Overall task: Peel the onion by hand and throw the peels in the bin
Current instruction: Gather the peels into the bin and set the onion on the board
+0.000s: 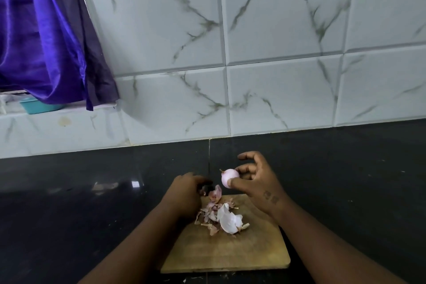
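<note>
Where the onion sits: pinched in your right hand (255,182), the onion (229,177) hangs above the far edge of the wooden board (230,253), pale pink and smooth, with a small dry tip at its left end.
Right hand: thumb in front and fingertips behind are clamped on the onion; the upper fingers are spread free.
Left hand: your left hand (184,191) arches over the board's far left corner, fingers curled down and blurred; you cannot tell whether they hold a peel.
Peels: a loose heap of peels (221,217) lies mid-board, with one large white shell on top and a pink scrap just beside your left fingers.
Desk: the black desk (345,191) carries the board.
Bin: not in view.
Risk, onion: a light pinch on slick flesh likely slips, and the onion would roll across the desk.
Risk, peels: dry flakes probably scatter if you scoop fast, and with the bin out of sight the carry may shed bits.
Risk, tip: leave that dry end on and the peeling looks unfinished.
</note>
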Demonstrator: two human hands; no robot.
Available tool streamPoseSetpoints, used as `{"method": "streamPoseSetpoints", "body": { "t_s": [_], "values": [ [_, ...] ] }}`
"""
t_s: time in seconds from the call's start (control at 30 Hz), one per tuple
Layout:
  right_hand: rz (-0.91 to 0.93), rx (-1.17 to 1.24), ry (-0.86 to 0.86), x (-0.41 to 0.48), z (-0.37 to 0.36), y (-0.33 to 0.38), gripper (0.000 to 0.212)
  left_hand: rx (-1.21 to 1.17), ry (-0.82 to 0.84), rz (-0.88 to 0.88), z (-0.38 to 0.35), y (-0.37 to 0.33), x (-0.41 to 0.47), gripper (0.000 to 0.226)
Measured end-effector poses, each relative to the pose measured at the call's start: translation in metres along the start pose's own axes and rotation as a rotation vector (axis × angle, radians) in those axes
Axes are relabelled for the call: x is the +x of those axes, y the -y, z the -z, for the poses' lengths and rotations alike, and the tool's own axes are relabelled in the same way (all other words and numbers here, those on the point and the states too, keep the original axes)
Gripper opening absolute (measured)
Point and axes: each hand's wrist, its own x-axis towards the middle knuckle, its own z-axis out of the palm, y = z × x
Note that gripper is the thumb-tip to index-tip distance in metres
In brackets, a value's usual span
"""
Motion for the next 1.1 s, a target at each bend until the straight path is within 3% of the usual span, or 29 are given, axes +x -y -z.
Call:
{"method": "streamPoseSetpoints", "body": {
  "t_s": [0.13,0.27,0.37,0.53,0.7,0.83,0.93,1.1],
  "values": [
    [-0.005,0.018,-0.002,0.001,0.001,-0.003,0.064,0.068,0.099,-0.043,0.013,-0.007,0.014,0.046],
    [-0.021,0.046,-0.008,0.0,0.002,-0.003,0.064,0.034,0.059,-0.02,0.017,-0.005,0.014,0.028],
    [-0.035,0.074,-0.029,0.0,0.002,-0.005,0.063,-0.123,-0.053,-0.04,0.019,0.0,0.004,0.02],
    [-0.058,0.119,-0.033,0.0,0.001,-0.004,0.058,-0.38,-0.064,-0.139,0.028,-0.01,-0.034,0.023],
    [-0.13,0.298,-0.037,0.001,-0.007,0.001,0.047,-0.596,-0.119,-0.068,0.025,-0.017,-0.048,0.015],
    [-0.209,0.339,0.002,0.007,-0.019,0.004,0.044,-0.807,-0.26,0.095,0.01,-0.024,-0.046,0.036],
    [-0.259,0.334,0.04,0.011,-0.031,0.005,0.043,-1.173,-0.146,0.199,-0.001,-0.035,-0.053,0.056],
    [-0.293,0.305,0.094,-0.001,-0.047,0.013,0.041,-1.372,-0.02,0.178,-0.007,-0.043,-0.07,0.078]
  ]
}}
